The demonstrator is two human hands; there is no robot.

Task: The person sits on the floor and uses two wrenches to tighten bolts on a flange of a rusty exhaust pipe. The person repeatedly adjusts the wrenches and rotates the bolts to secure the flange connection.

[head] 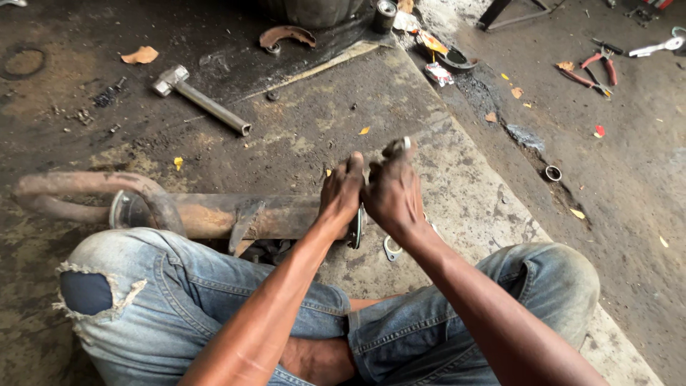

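Note:
A rusty exhaust pipe point(214, 214) lies across the concrete floor in front of my crossed legs, its curved end to the left. My left hand point(341, 191) grips the pipe's right end at the flange. My right hand point(391, 191) is pressed against it, fingers closed on a small shiny metal part point(404, 144) held at the fingertips. A flat metal gasket point(391, 248) lies on the floor just below my right wrist.
A hammer point(200, 100) lies at the upper left. A curved brake shoe point(286, 35) sits at the top, near a small can point(386, 13). Red-handled pliers point(597, 69) and a metal ring point(553, 173) lie on the darker ground at right.

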